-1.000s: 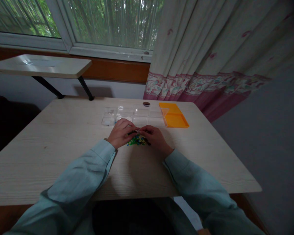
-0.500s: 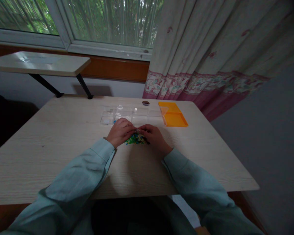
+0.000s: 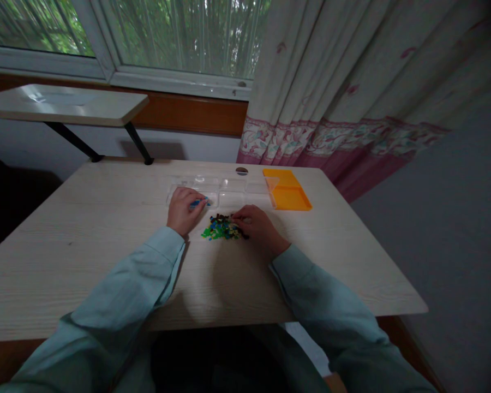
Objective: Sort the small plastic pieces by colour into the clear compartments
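Note:
A small heap of tiny plastic pieces (image 3: 221,229), green, blue, yellow and dark brown, lies on the table. Behind it stands a clear compartment box (image 3: 232,197). Over the box's near left compartment is my left hand (image 3: 183,210), thumb and fingers pinched together with a small blue piece (image 3: 207,201) at their tips. More blue pieces (image 3: 194,203) show beneath those fingers. My right hand (image 3: 256,225) is at the heap's right side, fingertips pressed together over it; whatever they pinch is too small to make out.
An orange two-part tray (image 3: 290,197) lies at the box's right end. Behind the box is a round dark hole (image 3: 241,171) in the table (image 3: 106,262). A raised shelf (image 3: 73,106) on black legs stands at the back left; a curtain (image 3: 303,131) hangs behind the table.
My left hand has moved left and away from the heap to the clear box, uncovering more of the pieces. My right hand stays at the heap. The view has shifted slightly.

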Demonstrator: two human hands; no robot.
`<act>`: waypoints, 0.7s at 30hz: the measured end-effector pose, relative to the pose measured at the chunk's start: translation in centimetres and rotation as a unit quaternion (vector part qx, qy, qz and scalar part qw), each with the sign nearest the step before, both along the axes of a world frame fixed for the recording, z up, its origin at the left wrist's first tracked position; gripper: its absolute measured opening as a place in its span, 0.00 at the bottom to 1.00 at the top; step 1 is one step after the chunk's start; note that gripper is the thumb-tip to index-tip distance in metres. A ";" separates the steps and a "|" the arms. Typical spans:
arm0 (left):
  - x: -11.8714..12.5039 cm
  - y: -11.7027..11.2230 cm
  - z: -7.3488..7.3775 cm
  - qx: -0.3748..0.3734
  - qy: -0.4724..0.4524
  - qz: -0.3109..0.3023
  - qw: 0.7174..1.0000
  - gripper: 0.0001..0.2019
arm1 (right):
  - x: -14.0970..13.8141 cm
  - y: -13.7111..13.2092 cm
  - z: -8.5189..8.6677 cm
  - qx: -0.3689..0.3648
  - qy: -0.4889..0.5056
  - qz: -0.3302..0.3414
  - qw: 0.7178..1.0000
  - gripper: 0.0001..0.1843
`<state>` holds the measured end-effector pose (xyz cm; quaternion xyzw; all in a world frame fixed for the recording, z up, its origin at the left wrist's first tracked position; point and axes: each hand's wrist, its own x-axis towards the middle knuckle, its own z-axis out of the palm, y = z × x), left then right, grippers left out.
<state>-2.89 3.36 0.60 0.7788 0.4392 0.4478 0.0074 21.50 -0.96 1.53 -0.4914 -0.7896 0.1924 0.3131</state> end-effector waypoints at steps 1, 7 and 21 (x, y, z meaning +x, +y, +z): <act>-0.3 0.2 -0.1 0.001 -0.008 0.028 1.000 0.10 | 0.1 0.0 0.0 0.006 -0.025 0.012 1.000 0.05; -0.8 0.8 -0.6 0.004 -0.017 0.111 0.994 0.11 | 0.1 0.0 0.0 0.036 -0.112 0.052 0.992 0.06; -0.5 0.6 -1.0 -0.018 -0.019 0.118 0.993 0.09 | -1.5 -1.5 0.4 0.062 -0.209 -0.012 0.976 0.08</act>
